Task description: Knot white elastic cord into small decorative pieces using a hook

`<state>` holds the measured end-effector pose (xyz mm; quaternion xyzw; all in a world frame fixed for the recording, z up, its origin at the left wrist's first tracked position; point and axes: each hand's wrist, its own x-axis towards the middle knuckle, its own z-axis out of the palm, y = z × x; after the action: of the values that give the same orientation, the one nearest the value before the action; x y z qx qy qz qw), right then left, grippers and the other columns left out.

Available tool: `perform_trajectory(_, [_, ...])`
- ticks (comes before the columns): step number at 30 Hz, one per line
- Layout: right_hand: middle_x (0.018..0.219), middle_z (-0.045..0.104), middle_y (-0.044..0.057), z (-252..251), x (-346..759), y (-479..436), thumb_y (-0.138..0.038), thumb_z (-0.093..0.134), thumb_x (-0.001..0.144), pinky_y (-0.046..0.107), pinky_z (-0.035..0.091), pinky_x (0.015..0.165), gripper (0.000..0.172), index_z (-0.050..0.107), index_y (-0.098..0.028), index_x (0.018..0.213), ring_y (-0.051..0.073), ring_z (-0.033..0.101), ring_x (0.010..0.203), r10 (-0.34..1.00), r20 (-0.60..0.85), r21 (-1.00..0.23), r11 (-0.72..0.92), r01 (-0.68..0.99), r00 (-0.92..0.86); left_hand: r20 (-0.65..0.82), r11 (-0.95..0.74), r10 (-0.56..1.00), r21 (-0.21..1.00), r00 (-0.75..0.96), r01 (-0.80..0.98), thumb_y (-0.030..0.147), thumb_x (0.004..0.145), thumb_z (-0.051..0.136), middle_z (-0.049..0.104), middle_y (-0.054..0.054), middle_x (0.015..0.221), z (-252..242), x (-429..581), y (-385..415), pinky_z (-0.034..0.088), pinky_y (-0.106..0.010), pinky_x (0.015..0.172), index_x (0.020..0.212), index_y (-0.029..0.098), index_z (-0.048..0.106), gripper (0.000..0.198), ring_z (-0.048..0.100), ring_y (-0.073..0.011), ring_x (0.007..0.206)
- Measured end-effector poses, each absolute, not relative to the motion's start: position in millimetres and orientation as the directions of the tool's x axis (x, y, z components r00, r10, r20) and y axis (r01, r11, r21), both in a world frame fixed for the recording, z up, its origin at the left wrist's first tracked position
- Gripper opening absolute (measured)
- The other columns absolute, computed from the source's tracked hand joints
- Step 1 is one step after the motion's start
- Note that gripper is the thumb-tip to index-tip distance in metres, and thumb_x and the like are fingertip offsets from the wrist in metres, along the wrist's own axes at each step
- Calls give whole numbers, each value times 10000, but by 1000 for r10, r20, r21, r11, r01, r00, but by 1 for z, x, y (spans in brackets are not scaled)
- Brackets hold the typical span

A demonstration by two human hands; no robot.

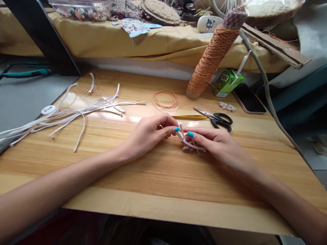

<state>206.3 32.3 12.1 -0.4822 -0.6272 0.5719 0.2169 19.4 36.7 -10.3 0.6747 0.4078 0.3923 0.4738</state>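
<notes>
Just above the wooden table [143,183], both hands pinch a short, bent white cord [192,145]. My left hand [153,131] grips one part of it between thumb and fingers. From the right, my right hand [214,139] holds the cord too, its thumb and fingertips pressed together. A small loop of the cord stands up between the two thumbs, and loose ends hang below the right fingers. Behind the hands lie black-handled scissors [217,119] and yellow tweezers [190,117]. How the cord runs inside the fingers is hidden.
Several white cords [76,112] spread over the left side. A coil of orange thread [165,100] lies behind the hands. Farther back stand a tall thread spool [213,61] and a green drink carton [227,82], with a phone [249,98] beside them. A grey cable [270,98] runs down the right.
</notes>
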Motion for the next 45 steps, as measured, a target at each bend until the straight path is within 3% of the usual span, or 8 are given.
perform_trajectory(6, [804, 653, 33, 8, 204, 28, -362, 564, 752, 263, 455, 643, 229, 664, -179, 846, 147, 592, 714, 850, -290, -920, -120, 374, -441, 182, -260, 913, 949, 366, 177, 175, 787, 522, 581, -6, 757, -13, 21, 36, 413, -188, 621, 816, 126, 563, 71, 523, -78, 686])
perform_trajectory(12, [693, 627, 12, 12, 201, 30, -289, 576, 747, 230, 446, 612, 158, 651, -151, 743, 105, 561, 626, 844, -314, -931, -183, 317, -434, 126, -135, 905, 991, 405, -7, 120, 745, 534, 580, -17, 793, -13, 23, 36, 444, -218, 685, 849, 118, 530, 104, 559, -97, 750])
perform_trajectory(21, [687, 640, 10, 7, 204, 33, -288, 589, 759, 191, 435, 553, 151, 632, -144, 773, 79, 584, 597, 727, -439, -892, -423, 160, -528, 108, -38, 900, 985, 423, -171, 57, 719, 549, 626, 1, 780, -14, 26, 37, 461, -192, 718, 832, 115, 576, 130, 586, -78, 756])
perform_trajectory(28, [692, 653, 12, 5, 207, 34, -307, 606, 752, 161, 417, 516, 162, 641, -149, 746, 63, 585, 574, 661, -477, -857, -497, 138, -580, 150, -119, 907, 988, 394, -102, 106, 735, 560, 606, -15, 760, -11, 25, 34, 462, -206, 691, 787, 105, 563, 51, 571, -89, 722])
perform_trajectory(31, [658, 644, 13, 6, 206, 35, -319, 618, 737, 167, 413, 501, 181, 641, -141, 720, 67, 577, 549, 656, -491, -848, -511, 140, -573, 197, -180, 901, 980, 386, -80, 89, 743, 549, 583, -5, 762, -12, 24, 33, 463, -199, 682, 847, 115, 537, 108, 565, -86, 718])
perform_trajectory(35, [621, 633, 2, 6, 207, 36, -334, 631, 720, 172, 411, 497, 195, 637, -139, 720, 59, 559, 506, 636, -508, -830, -543, 131, -581, 283, -334, 876, 940, 391, 68, 76, 765, 529, 597, -14, 795, -13, 23, 32, 456, -204, 707, 994, 124, 549, 235, 561, -92, 746])
perform_trajectory(39, [617, 629, 6, 6, 208, 35, -350, 594, 753, 168, 388, 472, 220, 632, -134, 743, 56, 551, 499, 623, -508, -841, -508, 186, -595, 342, -446, 847, 874, 407, 195, 83, 777, 527, 631, -50, 893, -12, 23, 31, 448, -211, 733, 966, 114, 609, 209, 565, -105, 813])
perform_trajectory(45, [599, 601, 8, 9, 205, 32, -360, 570, 765, 172, 392, 490, 258, 597, -119, 676, 62, 551, 528, 629, -492, -868, -407, 285, -602, 266, -361, 885, 910, 381, 203, 107, 769, 541, 650, -49, 841, -12, 24, 30, 458, -200, 690, 894, 100, 617, 146, 585, -103, 763])
